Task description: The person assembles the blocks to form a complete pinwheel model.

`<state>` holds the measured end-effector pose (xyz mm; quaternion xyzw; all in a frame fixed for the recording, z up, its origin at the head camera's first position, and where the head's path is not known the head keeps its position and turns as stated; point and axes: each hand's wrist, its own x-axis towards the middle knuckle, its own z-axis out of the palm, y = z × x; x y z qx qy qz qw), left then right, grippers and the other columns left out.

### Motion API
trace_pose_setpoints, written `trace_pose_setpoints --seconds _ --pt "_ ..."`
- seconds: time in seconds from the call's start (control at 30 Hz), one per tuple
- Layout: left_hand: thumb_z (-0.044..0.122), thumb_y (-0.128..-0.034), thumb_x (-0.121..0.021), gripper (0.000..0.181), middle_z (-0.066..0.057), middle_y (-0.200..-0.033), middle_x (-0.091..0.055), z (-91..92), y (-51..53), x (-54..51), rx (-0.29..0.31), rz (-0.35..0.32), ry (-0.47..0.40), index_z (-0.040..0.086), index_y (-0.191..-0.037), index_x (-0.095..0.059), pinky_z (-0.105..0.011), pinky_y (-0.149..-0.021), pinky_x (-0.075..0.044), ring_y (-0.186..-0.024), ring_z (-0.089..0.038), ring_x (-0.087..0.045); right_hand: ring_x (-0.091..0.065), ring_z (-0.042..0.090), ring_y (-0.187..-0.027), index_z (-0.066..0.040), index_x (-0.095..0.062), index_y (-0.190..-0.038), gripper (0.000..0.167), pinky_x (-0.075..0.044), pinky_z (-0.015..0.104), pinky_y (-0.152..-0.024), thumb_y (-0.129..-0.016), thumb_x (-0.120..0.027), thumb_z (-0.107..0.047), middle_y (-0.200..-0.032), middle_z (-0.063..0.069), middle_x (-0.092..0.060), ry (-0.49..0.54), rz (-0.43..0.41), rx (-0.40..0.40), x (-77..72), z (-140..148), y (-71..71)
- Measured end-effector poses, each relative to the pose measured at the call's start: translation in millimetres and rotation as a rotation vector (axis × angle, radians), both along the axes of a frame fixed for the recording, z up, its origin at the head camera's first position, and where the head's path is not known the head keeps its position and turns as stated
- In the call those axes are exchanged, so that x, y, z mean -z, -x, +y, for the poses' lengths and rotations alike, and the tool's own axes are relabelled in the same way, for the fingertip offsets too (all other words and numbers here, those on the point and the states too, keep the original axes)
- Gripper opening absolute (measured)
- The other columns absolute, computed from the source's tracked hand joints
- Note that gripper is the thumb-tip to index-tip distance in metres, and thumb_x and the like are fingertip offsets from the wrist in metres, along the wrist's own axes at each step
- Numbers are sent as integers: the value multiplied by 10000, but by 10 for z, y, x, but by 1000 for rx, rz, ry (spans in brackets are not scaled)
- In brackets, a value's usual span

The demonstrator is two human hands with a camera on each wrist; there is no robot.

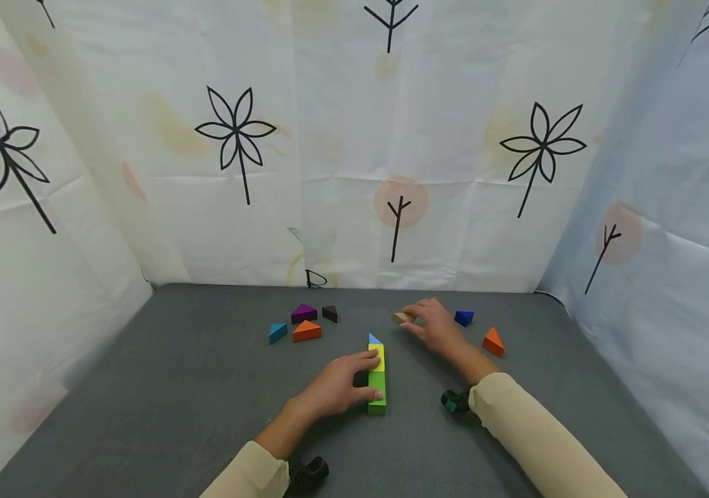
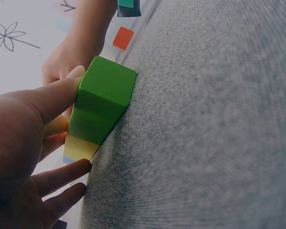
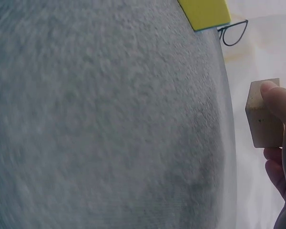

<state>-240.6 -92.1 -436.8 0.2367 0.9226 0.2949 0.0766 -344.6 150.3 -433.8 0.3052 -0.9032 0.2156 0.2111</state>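
Observation:
A green block (image 1: 376, 392), a yellow block (image 1: 376, 357) and a light blue triangular block (image 1: 375, 339) lie end to end in a row on the grey cloth. My left hand (image 1: 338, 384) rests at the row's left side, its thumb touching the green block (image 2: 105, 95) and its other fingers stretched out by the yellow one (image 2: 80, 147). Farther off to the right, my right hand (image 1: 438, 328) pinches a plain wooden block (image 1: 402, 317). In the right wrist view, the thumb lies on this wooden block (image 3: 264, 114); its far side is hidden.
Left of the row lie purple (image 1: 304, 313), dark brown (image 1: 330, 313), orange (image 1: 307, 330) and teal (image 1: 277, 333) triangular blocks. To the right are a dark blue block (image 1: 463, 317) and an orange block (image 1: 493, 342). A patterned white curtain (image 1: 329, 138) surrounds the table.

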Motion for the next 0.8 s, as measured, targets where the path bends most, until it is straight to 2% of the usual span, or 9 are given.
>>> trace_pose_setpoints --seconds 0.23,0.8 --pt "485 -868 -693 656 81 -1505 -404 -4 0 0 6 2 -3 196 -1430 -517 -479 -1089 -321 -1375 -200 -374 -544 235 -829 -84 -734 -1045 285 -478 420 -701 -821 -789 -252 -923 57 -638 11 -12 -15 37 -82 -36" --pt "478 -867 -697 657 76 -1504 -405 -8 2 26 10 11 -15 190 -1430 -517 -471 -1089 -325 -1376 -194 -374 -525 183 -808 -106 -740 -1040 290 -457 357 -693 -837 -773 -310 -938 32 -638 32 -159 28 130 -234 -61"
